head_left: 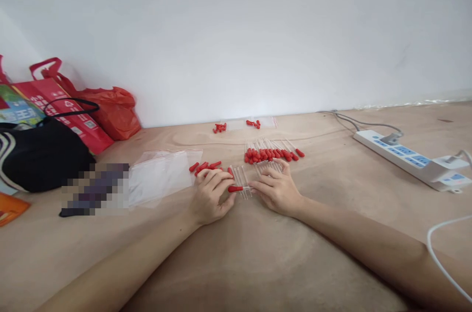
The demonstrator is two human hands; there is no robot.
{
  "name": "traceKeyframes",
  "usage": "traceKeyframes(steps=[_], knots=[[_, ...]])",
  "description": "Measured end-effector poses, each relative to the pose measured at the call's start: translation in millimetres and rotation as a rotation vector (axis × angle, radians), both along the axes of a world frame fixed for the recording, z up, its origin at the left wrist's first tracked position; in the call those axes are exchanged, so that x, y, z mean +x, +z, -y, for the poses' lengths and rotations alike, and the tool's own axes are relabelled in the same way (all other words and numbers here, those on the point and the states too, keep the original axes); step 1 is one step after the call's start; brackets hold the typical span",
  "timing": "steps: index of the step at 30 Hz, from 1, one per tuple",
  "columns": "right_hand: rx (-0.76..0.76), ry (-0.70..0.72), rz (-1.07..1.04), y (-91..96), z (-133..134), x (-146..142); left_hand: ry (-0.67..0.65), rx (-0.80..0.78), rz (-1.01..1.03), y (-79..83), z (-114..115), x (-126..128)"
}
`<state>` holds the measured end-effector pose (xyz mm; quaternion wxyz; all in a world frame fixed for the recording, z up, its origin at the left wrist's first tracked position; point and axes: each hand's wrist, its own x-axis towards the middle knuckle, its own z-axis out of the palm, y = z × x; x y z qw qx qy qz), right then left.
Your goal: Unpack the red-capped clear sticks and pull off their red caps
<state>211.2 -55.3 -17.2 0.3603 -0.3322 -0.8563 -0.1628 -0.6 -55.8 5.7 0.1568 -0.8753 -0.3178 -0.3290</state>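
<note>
Gripping a smooth, club-shaped red bulb [235, 189] at frame centre in fingers of the left hand [212, 196]; pinching an adjoining slender, transparent tube [247, 188] in fingers of the right hand [280, 188], over a wood-grained table [236, 263].

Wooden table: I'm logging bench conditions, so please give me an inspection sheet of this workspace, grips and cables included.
Surface: wooden table, wood-grained; spills: nothing seen.
Job's things: clear tubes near the hands; loose red bulbs beyond the left hand; a pile of red-tipped tubes beyond the right hand.
Clutter: flat clear plastic bags, a black bag and red bags at left; one item pixelated.
Grips: left on a red bulb, right at its clear tube.
Cables: grey cables by the power strip; white cable crossing the right forearm in view.
Surroundings: pale wall behind.
</note>
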Motion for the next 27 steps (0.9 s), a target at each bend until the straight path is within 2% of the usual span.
traceKeyframes(steps=[5,14,23,27], knots=[[-0.027,0.033,0.006,0.8,2,-3,-0.079,-0.079,-0.021,-3.8,-2,1],[-0.069,0.082,0.060,4.2,8,1,-0.076,-0.142,-0.068,0.3,7,-9],[-0.067,0.086,0.027,2.7,10,3,-0.105,-0.069,-0.044,-1.7,9,-10],[-0.079,-0.016,-0.044,2.3,7,14,-0.035,-0.093,0.061,-3.7,-1,-27]])
